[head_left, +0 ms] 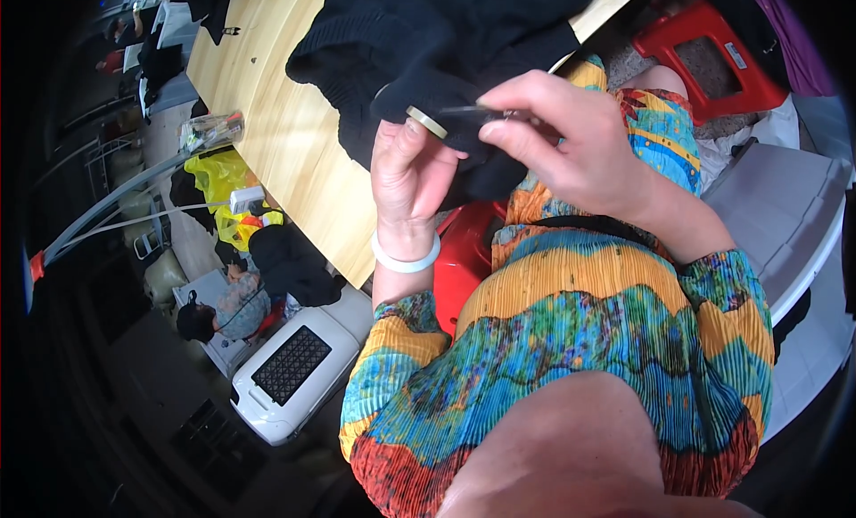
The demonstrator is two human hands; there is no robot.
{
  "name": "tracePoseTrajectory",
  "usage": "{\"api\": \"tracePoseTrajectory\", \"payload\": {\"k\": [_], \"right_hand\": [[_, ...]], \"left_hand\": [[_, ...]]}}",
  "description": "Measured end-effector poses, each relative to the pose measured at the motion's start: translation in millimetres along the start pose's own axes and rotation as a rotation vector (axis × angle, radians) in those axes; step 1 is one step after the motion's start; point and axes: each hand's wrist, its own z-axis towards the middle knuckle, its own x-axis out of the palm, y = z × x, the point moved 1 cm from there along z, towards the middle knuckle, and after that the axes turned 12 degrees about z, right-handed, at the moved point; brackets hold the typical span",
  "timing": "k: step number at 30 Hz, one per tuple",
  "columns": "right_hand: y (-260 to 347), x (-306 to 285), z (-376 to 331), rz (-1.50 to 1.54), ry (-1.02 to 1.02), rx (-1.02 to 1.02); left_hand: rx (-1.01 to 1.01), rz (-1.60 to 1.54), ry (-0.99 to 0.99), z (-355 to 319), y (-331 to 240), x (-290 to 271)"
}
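My left hand (412, 170), with a white bangle (406, 261) on its wrist, is closed at the edge of a black knit garment (401, 37). A pale, narrow curved band (426, 122) lies across its thumb and fingers; its kind is unclear. My right hand (571, 139) pinches a thin, dark metal tool (473, 110) between thumb and fingers. The tool's slim tip points left, over the cloth just above the pale band. Its exact kind is blurred, and whether it touches the fabric I cannot tell. The garment spreads from my hands across the table.
A light wooden table (267, 99) lies ahead and left, with a small black clip-like tool (230, 31) on it. Red stools (722, 63) stand at right and below. At left are a white plastic case (294, 371), a yellow bag (218, 184) and a seated person (236, 304).
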Motion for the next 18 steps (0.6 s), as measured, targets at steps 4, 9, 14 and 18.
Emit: {"api": "tracePoseTrajectory", "payload": {"k": [4,9,14,18], "right_hand": [[-4,-4,6,0.136,-0.109,0.124],[-9,-3,6,0.199,-0.038,0.154],[-17,5,8,0.349,0.026,0.122],[-25,9,14,0.356,0.065,0.192]], "left_hand": [[-0.058,-0.126,0.057,-2,-2,-11],[-0.074,-0.141,0.063,-2,-1,-16],[-0.192,-0.202,0.027,6,-3,-10],[-0.284,-0.045,-0.072,19,-12,-3]]}}
